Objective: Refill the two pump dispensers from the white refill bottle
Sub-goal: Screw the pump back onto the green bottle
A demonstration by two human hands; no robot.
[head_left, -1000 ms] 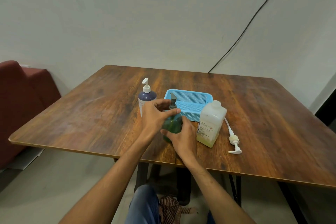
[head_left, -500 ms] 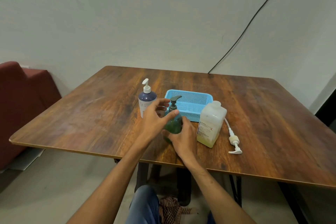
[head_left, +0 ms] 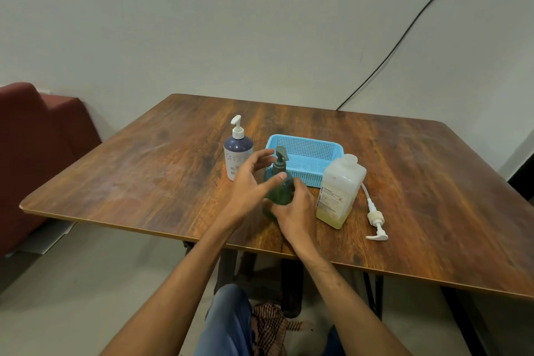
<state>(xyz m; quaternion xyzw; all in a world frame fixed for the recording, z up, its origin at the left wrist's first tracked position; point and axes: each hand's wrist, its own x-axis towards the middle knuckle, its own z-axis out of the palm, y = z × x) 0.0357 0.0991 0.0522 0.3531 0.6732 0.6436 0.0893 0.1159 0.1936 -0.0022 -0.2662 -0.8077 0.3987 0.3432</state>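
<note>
Now — green dispenser between hands

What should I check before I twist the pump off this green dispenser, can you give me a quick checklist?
1. Green dispenser upright on the table: ok.
2. Right hand grip steadying its body: ok.
3. Left hand closed on the pump collar: not ok, fingers spread open.
4. White refill bottle within reach, pump already out: ok.
5. Refill has liquid: ok, only a low yellowish layer.
6. Green dispenser's fill level: cannot tell.
</note>
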